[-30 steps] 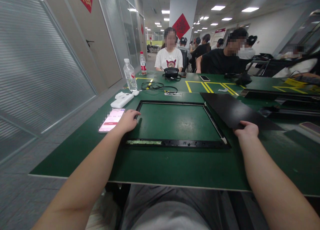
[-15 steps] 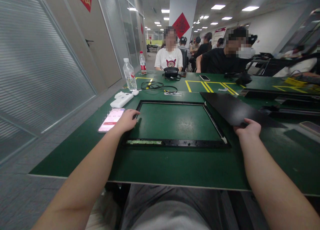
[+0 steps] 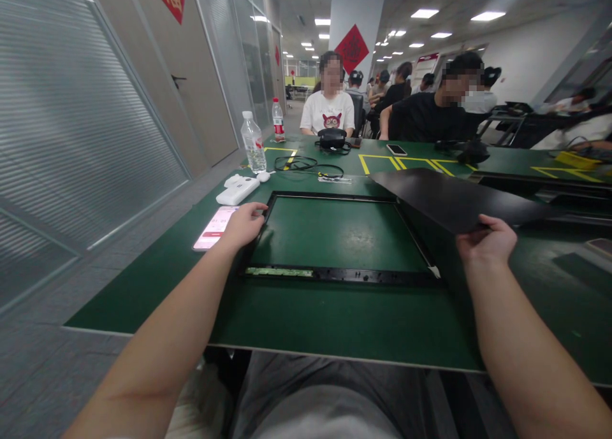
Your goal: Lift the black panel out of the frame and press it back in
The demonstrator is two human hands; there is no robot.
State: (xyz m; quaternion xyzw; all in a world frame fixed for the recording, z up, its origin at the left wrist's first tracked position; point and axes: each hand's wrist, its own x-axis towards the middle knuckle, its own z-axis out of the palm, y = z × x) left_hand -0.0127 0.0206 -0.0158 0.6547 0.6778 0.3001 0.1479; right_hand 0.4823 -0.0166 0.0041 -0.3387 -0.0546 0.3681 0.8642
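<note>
A thin black rectangular frame lies flat on the green table; a green strip runs along part of its near side. My left hand is closed at the frame's left side, fingertips over the edge. In my right hand is a dark flat panel, gripped by its near edge. The panel is raised and tilted, its left part over the frame's far right corner.
A lit phone, a white device and a water bottle stand near the left edge. Black cables lie beyond the frame. Two people sit across the table. Dark long parts lie at the right.
My right hand has lifted the dark panel higher and tilted it, and its far left corner now reaches over the frame. The left hand stays at the frame's side. The view shifted slightly.
</note>
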